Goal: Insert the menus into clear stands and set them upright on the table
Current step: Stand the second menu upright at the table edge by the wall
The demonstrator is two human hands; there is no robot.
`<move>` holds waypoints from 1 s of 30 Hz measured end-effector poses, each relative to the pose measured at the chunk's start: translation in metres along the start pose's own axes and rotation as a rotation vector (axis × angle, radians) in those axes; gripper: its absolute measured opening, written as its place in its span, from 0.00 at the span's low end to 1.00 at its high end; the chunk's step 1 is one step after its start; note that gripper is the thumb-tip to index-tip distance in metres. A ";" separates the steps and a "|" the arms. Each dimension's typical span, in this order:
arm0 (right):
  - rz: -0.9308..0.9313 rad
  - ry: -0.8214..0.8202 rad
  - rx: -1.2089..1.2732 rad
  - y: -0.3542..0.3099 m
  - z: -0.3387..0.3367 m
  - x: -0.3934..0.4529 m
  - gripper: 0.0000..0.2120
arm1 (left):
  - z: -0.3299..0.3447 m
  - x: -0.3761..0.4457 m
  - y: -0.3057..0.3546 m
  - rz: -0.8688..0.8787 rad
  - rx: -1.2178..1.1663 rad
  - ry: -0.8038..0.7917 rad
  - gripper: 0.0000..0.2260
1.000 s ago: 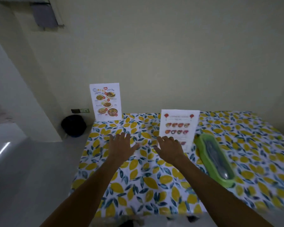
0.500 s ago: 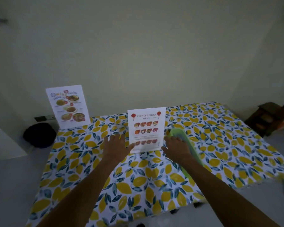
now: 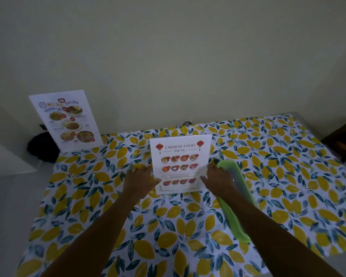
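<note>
Chinese food menu (image 3: pixel 180 163): upright, table centre | Thai menu (image 3: pixel 66 119): upright, far-left corner

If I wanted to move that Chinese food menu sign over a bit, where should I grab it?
Probably by its two vertical side edges, low down, one hand from each side. The Chinese food menu sign stands upright as a thin, flat sheet, so a grip near the base should keep it from tipping. The left hand and right hand sit there now. The green tray crowds the right side.

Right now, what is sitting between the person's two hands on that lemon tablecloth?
The Chinese food menu stands upright between the left hand and right hand, seen from the head camera.
</note>
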State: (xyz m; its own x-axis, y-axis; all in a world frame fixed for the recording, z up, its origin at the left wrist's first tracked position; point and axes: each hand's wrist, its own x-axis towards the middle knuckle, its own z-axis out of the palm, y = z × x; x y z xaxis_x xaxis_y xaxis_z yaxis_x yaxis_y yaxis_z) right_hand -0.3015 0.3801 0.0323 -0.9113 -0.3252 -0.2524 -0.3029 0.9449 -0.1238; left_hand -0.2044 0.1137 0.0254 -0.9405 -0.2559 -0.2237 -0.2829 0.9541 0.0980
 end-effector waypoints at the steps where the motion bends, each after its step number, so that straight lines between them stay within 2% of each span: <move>1: 0.006 -0.006 0.015 0.001 0.001 0.005 0.26 | 0.000 0.005 0.001 0.020 -0.080 -0.047 0.25; 4: 0.024 -0.006 0.075 0.006 0.002 0.016 0.21 | 0.000 0.017 0.002 0.018 -0.217 -0.130 0.16; 8: 0.012 0.018 0.136 0.011 0.003 0.022 0.17 | 0.004 0.023 -0.008 0.034 -0.367 -0.157 0.12; 15: -0.027 0.095 0.148 0.022 -0.021 0.039 0.19 | -0.027 0.040 0.000 0.072 -0.336 -0.076 0.12; 19: -0.059 0.180 0.139 0.043 -0.054 0.050 0.16 | -0.055 0.063 0.020 0.112 -0.313 -0.024 0.13; 24: -0.057 0.272 0.134 0.102 -0.099 0.066 0.16 | -0.090 0.098 0.082 0.146 -0.346 0.028 0.11; 30: -0.014 0.331 0.112 0.224 -0.146 0.098 0.15 | -0.115 0.141 0.216 0.212 -0.323 0.104 0.10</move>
State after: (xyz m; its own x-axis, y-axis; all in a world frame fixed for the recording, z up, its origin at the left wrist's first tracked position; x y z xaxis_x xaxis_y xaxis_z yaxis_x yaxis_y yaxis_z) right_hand -0.4989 0.5648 0.1196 -0.9539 -0.2912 0.0725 -0.3001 0.9248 -0.2340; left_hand -0.4201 0.2656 0.1268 -0.9938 -0.0883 -0.0677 -0.1091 0.8937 0.4353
